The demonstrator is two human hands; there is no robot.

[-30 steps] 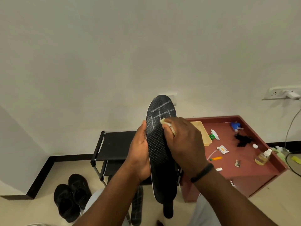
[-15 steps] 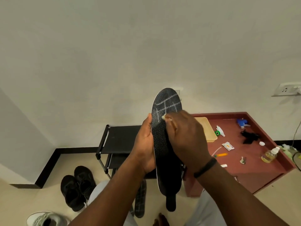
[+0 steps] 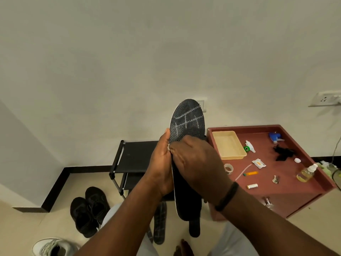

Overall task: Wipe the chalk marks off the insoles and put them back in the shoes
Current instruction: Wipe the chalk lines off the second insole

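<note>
I hold a black insole [image 3: 188, 122] upright in front of me; white chalk lines cross its toe end. My left hand [image 3: 161, 163] grips its left edge at mid-length. My right hand [image 3: 195, 161] lies over the insole's middle, fingers curled on a small white wipe [image 3: 168, 147] of which only a corner shows. A second insole [image 3: 160, 224] with chalk lines lies on the floor below. A pair of black shoes [image 3: 88, 209] stands on the floor at the lower left.
A black shoe rack [image 3: 134, 159] stands against the wall behind my hands. To the right a maroon table [image 3: 295, 189] carries a cream tray [image 3: 228, 145], a bottle of yellow liquid [image 3: 305, 173], tape and small items. A white shoe [image 3: 53, 246] lies at the bottom left.
My right hand with the wipe has slid down the insole from the chalked toe area to its middle. The chalk lines at the toe are now uncovered. The view has shifted slightly.
</note>
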